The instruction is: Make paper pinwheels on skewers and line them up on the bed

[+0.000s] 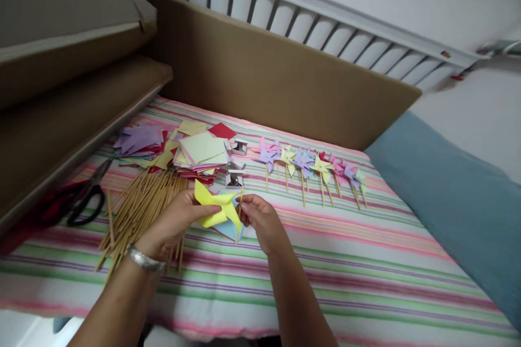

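Observation:
Between my hands is a yellow paper pinwheel point(211, 218), its blades folded in toward the middle. My left hand point(181, 220) pinches it from the left, the thumb pressing on its centre. My right hand point(257, 219) is closed around a short wooden stick point(241, 203) at the pinwheel's right side. Whether stick and pinwheel touch I cannot tell. Beneath the pinwheel lie light blue paper squares point(228, 227) with a red edge showing. A heap of wooden sticks point(142, 217) is left of my left hand. Small open boxes point(235, 180) stand just beyond the pinwheel.
Finished pinwheels on sticks point(303, 162) lie in a row at the back right. Stacks of paper squares point(203, 150) and purple cut paper point(138, 140) are at the back left. Black-handled scissors point(87, 200) lie left. A brown board point(264, 65) stands behind the striped cloth point(366, 260).

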Demonstrator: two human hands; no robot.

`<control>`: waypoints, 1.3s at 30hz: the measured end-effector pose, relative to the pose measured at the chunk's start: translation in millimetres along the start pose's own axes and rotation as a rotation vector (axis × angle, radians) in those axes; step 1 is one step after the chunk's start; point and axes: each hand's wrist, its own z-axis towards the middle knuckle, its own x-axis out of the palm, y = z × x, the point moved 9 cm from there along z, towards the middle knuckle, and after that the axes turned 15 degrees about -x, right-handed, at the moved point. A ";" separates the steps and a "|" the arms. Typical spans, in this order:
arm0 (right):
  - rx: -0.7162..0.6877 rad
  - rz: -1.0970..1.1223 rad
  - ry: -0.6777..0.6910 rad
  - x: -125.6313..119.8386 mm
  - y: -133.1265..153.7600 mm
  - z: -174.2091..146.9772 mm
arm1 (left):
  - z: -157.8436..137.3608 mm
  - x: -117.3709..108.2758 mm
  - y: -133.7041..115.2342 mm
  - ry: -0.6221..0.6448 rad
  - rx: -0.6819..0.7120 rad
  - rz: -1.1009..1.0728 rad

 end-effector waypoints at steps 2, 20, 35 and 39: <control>0.006 0.012 -0.022 -7.5 4.5 -0.4 | 3.4 21.9 6.7 0.088 -0.024 0.096; -0.117 0.021 -0.074 -36.8 44.4 -17.9 | -15.9 87.1 -26.5 0.006 0.614 0.493; -0.214 -0.051 -0.014 -19.3 47.3 -14.8 | -41.4 75.0 -40.5 -0.123 0.939 0.651; -0.254 -0.090 -0.017 -16.0 51.1 -13.9 | -45.9 69.2 -42.6 -0.161 0.948 0.641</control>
